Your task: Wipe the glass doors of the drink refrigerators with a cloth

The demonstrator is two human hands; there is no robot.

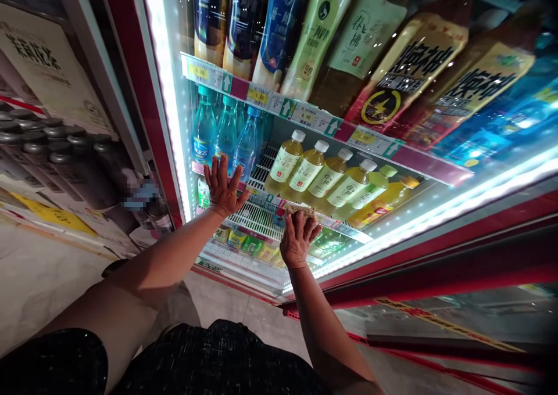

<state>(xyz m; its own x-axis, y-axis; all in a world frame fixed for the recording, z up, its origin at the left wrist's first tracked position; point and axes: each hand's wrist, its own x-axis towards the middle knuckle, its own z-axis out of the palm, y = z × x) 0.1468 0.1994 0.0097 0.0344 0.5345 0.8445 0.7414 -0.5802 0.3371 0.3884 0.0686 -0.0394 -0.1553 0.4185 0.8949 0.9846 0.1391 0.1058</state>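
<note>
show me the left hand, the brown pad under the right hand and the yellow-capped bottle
Left hand (224, 198), head view: back of the hand.
Brown pad (301, 208), head view: its exposed upper part.
Yellow-capped bottle (384, 201), head view: middle of its body.

The brown pad (behind the right fingers) is partly hidden.
</note>
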